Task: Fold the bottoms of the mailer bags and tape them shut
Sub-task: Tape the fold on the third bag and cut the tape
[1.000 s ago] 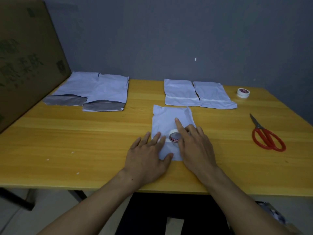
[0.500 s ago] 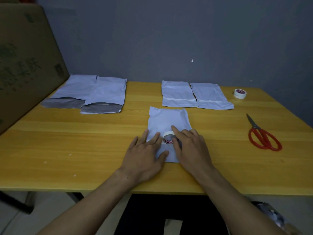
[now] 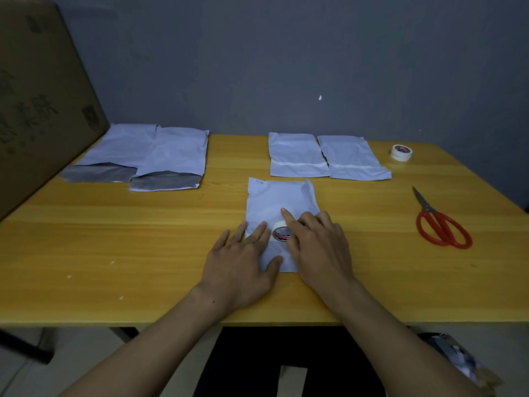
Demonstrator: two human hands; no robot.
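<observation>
On the yellow table [image 3: 114, 239], close to the near edge, a white mailer bag [image 3: 282, 199] is laid flat. Its near left part is pressed down by the left hand [image 3: 243, 262]. The fingers of that hand are spread out straight, and nothing is gripped by them. The right hand [image 3: 317, 247] is laid on the right side of the same bag. Its pointer finger [image 3: 287, 217] is stretched out straight over the bag, and its other fingers are bent. A small roll of tape [image 3: 281, 233] is stood on its edge on the bag, between the two hands, touching the pointer finger. The right thumb is hidden, so it cannot be told if the roll is gripped or only touched.

Farther back, two closed bags [image 3: 296, 156] are laid side by side, each with a pale strip across it. At the back left, two open bags [image 3: 177, 156] are laid with their grey ends turned this way, next to a big cardboard box [image 3: 37, 96]. Red scissors [image 3: 442, 224] are laid on the right, well apart from the hands. A second tape roll [image 3: 401, 152] is set near the far right corner.
</observation>
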